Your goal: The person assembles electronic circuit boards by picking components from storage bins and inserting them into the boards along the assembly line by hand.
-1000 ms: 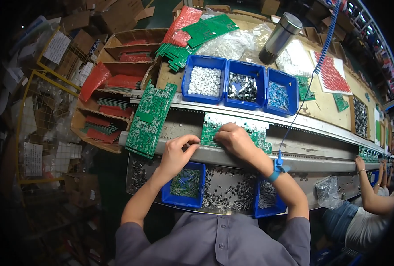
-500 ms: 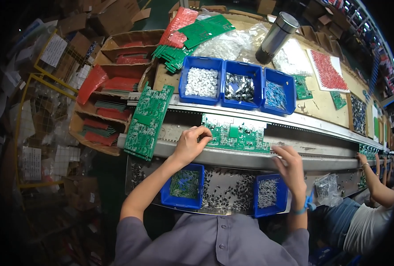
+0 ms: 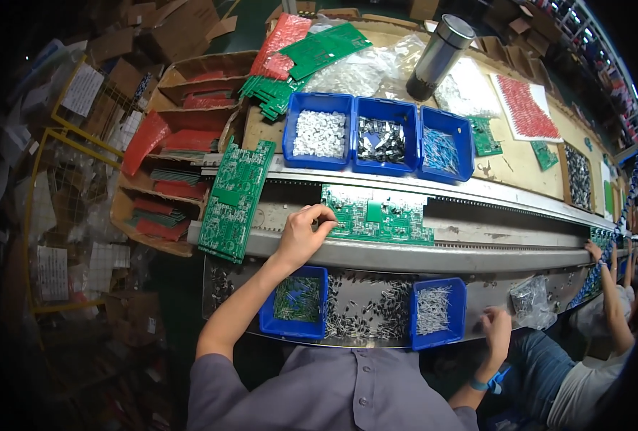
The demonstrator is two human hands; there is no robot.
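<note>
A green circuit board [image 3: 375, 210] lies across the rails of the metal track in front of me, small parts standing on it. At its left end is my left hand [image 3: 304, 233], closed, with thumb and forefinger pinched at the board's edge; whatever they hold is too small to make out. My right hand [image 3: 497, 334], a blue band at its wrist, hangs right of the blue bin of silver-leaded parts [image 3: 432, 310]. Its fingers are bent and partly hidden, so I cannot see whether anything is in them. A second blue bin [image 3: 297, 304] holds green-tinted leaded parts.
More green boards [image 3: 234, 201] lean across the track at the left. Behind it stand blue bins of white [image 3: 319, 134], black-and-silver [image 3: 381, 140] and blue parts [image 3: 441, 149], and a steel flask [image 3: 441, 57]. Loose parts [image 3: 367, 309] litter the front tray. A co-worker's arm [image 3: 611, 298] reaches in at far right.
My right hand has left the board's right end and moved down and right, past the bin of silver-leaded parts. The left hand stays at the board's left end. The view has shifted slightly.
</note>
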